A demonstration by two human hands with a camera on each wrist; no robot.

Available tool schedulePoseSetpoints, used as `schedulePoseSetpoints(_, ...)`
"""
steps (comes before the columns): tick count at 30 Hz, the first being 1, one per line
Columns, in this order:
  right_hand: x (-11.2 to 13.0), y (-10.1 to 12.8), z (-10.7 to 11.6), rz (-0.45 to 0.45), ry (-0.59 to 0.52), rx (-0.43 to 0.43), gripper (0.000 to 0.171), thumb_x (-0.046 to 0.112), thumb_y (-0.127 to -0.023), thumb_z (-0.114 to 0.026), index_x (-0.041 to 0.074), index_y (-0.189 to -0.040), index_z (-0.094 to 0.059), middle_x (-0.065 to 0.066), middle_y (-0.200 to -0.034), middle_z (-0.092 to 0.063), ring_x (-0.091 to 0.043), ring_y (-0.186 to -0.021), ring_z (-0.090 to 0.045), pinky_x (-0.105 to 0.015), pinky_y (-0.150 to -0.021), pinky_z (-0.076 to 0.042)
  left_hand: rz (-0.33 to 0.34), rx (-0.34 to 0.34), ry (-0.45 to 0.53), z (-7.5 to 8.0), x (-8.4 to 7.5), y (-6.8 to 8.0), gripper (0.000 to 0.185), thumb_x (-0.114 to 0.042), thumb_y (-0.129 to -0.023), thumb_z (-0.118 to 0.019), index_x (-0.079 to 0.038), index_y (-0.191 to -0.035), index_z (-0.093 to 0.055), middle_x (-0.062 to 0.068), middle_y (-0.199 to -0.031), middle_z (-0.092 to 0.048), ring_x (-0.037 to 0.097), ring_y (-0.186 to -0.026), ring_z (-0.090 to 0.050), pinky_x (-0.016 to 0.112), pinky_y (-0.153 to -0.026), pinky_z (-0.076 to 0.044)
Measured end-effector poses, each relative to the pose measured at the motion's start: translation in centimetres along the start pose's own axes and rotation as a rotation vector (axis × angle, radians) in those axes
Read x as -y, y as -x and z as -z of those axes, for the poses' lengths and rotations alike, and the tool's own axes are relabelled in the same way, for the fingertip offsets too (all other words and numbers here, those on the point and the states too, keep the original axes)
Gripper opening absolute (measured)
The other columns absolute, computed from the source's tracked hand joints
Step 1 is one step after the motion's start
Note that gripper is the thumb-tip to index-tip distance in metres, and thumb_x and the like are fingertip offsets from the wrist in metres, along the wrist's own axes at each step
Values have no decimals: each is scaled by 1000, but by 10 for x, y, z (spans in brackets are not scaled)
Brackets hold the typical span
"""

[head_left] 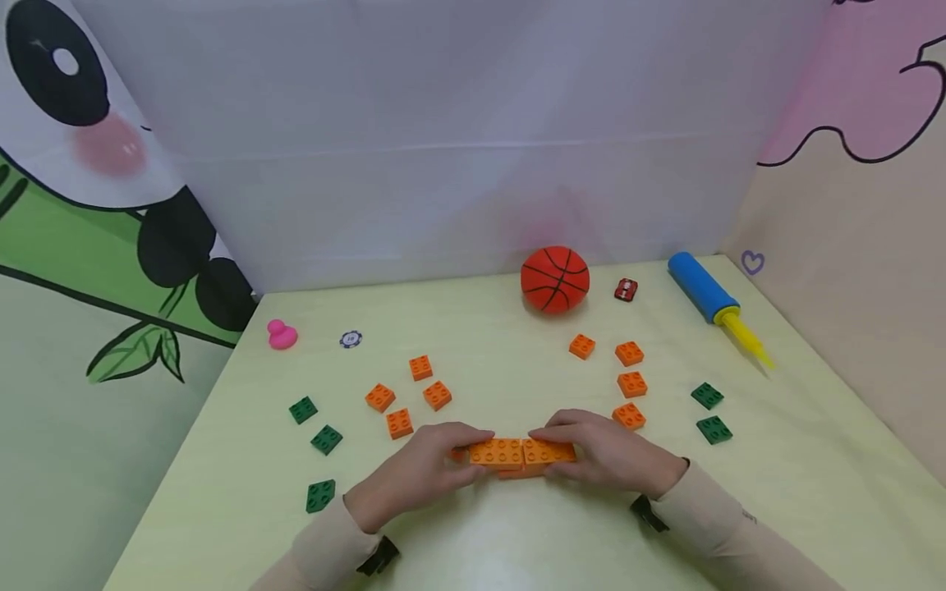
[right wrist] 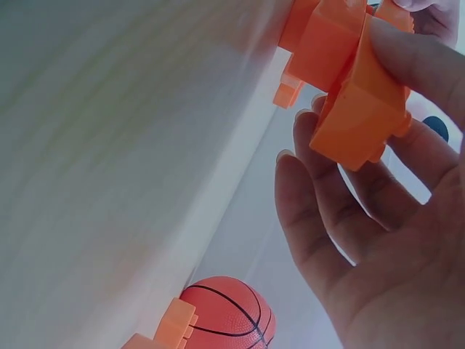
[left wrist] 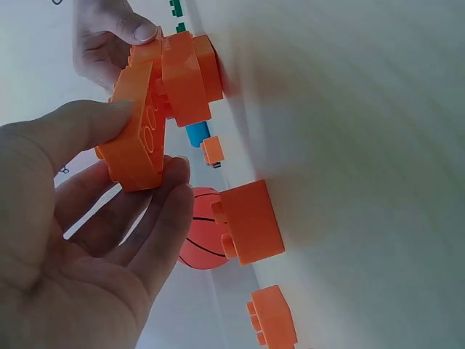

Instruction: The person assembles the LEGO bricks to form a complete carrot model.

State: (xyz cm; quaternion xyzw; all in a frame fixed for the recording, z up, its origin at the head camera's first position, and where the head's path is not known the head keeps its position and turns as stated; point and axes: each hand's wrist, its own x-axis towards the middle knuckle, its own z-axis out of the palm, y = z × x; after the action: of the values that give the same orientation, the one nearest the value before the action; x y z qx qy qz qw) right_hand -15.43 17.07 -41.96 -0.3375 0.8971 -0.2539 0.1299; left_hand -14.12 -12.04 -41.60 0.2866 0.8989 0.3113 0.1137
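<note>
Near the front middle of the table, both hands hold orange toy building bricks side by side. My left hand (head_left: 432, 464) pinches the left orange brick (head_left: 493, 453) between thumb and fingers. At the other end, my right hand (head_left: 602, 450) grips the right orange brick (head_left: 550, 452) likewise. Another orange brick (head_left: 521, 474) shows just beneath these two. In the left wrist view, the left-hand brick (left wrist: 131, 138) tilts, its hollow underside showing beside a lower orange brick (left wrist: 183, 80). From the right wrist, the right-hand brick (right wrist: 367, 109) overlaps a lower orange brick (right wrist: 330, 47).
Several small orange bricks lie left (head_left: 437, 396) and right (head_left: 631, 384) behind the hands. Green bricks lie at left (head_left: 326, 440) and right (head_left: 714, 429). Farther back are a pink duck (head_left: 282, 335), poker chip (head_left: 351, 339), basketball (head_left: 555, 279), red toy car (head_left: 625, 289) and blue-yellow pump (head_left: 702, 287).
</note>
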Motion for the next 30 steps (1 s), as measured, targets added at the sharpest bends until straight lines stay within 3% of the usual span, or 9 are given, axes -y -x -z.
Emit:
schedulePoseSetpoints(9,2,-1,-1,-2,-3,8,48,40,-91,-72,26,-136,-63,13,-118,-60,-7,-102,-54,-31,-93,-53,-8,1,-17,-6,-1,-1,53,-39,-90,-72,-14,-135,-63,-6,-128,-67,14,-117,-62,38,-101,-50)
schedulePoseSetpoints(30,-1,-2,1,10,-14,3,52,41,-91,-72,23,-138,-62,12,-116,-60,-7,-101,-54,-31,-92,-53,21,26,-62,-6,-6,-10,50,-32,-88,-76,-13,-133,-65,-3,-122,-70,12,-108,-66,34,-95,-54)
